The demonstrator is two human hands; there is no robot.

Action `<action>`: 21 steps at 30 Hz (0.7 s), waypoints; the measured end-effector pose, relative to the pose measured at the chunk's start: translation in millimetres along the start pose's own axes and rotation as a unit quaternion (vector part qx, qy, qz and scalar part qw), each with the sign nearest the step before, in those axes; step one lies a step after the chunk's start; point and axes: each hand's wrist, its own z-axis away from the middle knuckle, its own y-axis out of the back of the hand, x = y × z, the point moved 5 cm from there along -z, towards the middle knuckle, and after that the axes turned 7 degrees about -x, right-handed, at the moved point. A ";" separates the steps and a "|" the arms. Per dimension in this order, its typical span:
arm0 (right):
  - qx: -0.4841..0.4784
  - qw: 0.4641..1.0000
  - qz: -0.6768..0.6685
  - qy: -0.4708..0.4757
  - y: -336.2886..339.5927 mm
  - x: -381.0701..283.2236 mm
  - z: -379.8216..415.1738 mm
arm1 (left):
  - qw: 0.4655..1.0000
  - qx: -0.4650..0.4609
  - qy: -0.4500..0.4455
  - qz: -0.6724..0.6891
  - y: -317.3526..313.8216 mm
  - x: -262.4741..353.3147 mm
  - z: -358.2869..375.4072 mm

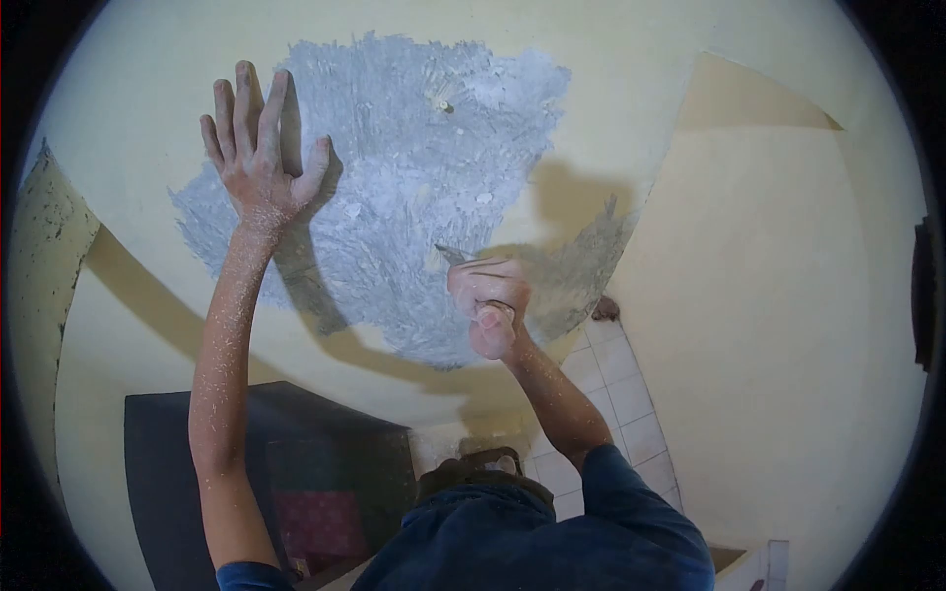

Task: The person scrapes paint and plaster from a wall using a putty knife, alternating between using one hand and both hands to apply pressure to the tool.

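My left hand (261,163) lies flat on the pale yellow wall with its fingers spread, at the left border of a large grey scraped patch (365,227). White flakes dust the skin up to the elbow. Lower and to the right, my right hand (491,300) is closed in a fist round a scraper (451,254). Only a short, pointed part of its metal blade shows, directed up and left onto the patch; the handle is hidden in the fist. Small yellow paint remnants (434,254) sit near the blade tip.
A dark cabinet-like block (177,463) stands at lower left, with a reddish panel (320,522) in it. White floor tiles (621,394) show at lower right. Another wall (769,295) meets this one on the right. A small brown clump (605,309) lies at that corner.
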 end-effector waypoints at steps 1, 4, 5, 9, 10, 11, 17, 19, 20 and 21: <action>0.005 1.000 -0.010 -0.004 -1.1 -5.0 0.9 | 1.000 -0.006 0.003 0.001 0.1 1.0 2.0; 0.025 0.999 -0.002 -0.021 5.1 -1.8 3.2 | 1.000 -0.002 0.002 -0.003 -2.0 -1.6 2.7; 0.011 1.000 -0.007 -0.025 3.2 -1.1 3.7 | 1.000 -0.004 0.002 0.000 -0.7 -0.5 4.7; 0.014 0.998 -0.066 -0.007 5.5 -10.9 -1.5 | 1.000 -0.002 -0.003 0.002 -2.4 -0.8 6.2; 0.022 0.995 -0.092 0.010 9.3 -14.0 -6.8 | 1.000 0.005 -0.003 -0.003 -3.6 -3.0 3.3; 0.019 0.997 -0.076 -0.018 9.0 2.2 -2.3 | 1.000 0.004 0.001 -0.005 -2.7 -3.4 2.4; 0.012 0.998 -0.036 -0.058 2.6 17.7 11.0 | 1.000 0.000 -0.004 0.001 -1.9 -2.5 3.6; -0.004 0.995 -0.006 -0.096 4.2 33.6 24.8 | 1.000 -0.009 -0.005 -0.001 0.0 1.3 4.4; -0.008 0.993 -0.001 -0.114 4.0 37.5 34.5 | 1.000 -0.010 -0.001 0.010 -0.8 2.2 9.7; -0.009 0.993 -0.015 -0.114 1.9 37.8 35.5 | 1.000 -0.003 0.001 0.018 -3.1 -0.4 10.3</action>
